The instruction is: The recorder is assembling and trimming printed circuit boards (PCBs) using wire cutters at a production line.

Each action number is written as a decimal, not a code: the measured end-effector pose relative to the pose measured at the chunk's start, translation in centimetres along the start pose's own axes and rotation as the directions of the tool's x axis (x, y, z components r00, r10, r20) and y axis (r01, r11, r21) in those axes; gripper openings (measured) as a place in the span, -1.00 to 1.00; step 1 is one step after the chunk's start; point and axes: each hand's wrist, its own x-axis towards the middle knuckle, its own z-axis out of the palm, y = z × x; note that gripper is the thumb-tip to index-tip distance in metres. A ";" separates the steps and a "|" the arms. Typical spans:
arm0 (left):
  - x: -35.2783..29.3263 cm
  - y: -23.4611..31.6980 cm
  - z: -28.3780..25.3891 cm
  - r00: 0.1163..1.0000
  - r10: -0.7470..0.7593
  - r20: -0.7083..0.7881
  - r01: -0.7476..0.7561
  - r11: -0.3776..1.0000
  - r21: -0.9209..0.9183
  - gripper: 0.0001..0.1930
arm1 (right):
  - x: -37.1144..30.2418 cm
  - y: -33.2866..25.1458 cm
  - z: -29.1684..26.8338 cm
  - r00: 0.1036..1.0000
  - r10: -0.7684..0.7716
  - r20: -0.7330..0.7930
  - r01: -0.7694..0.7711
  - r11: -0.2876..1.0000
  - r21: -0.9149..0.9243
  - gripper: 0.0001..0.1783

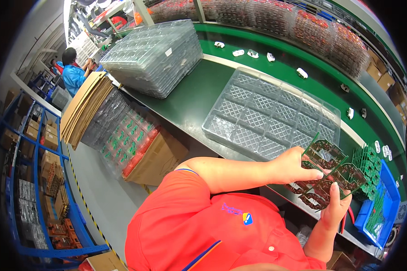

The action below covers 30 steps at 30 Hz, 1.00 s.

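Both of my hands grip one green circuit board panel (323, 185), made of several joined boards with cut-outs. My left hand (296, 168) has its thumb on the panel's face, its fingers partly hidden behind. My right hand (335, 205) pinches the lower right edge, thumb pointing up. A stack of similar green boards (365, 169) stands just right of the panel. Beyond my left hand lies a clear plastic tray (262, 115) with bare diamond-patterned compartments.
A tall stack of clear trays (153, 58) stands at the far left of the bench. A green conveyor (280, 74) carries small white parts. At right sits a blue bin (379, 207) with green strips. A cardboard box (160, 156) holds filled trays; a person (74, 72) works beyond.
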 end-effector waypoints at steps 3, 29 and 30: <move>0.1 0.2 0.4 0.995 0.098 0.025 -0.097 0.994 -0.049 -0.77 | -0.6 0.5 -0.1 0.995 -0.077 -0.056 0.071 0.992 -0.100 -0.78; 4.7 1.7 -1.3 0.951 0.218 -0.220 -0.237 0.970 -0.060 -0.83 | 6.4 -0.8 1.7 0.997 0.034 -0.064 -0.039 0.996 -0.079 -0.74; 4.7 2.2 -2.0 0.980 0.099 -0.170 -0.096 0.995 0.027 -0.80 | 7.0 -0.5 0.7 0.990 0.140 -0.031 -0.139 0.990 0.034 -0.74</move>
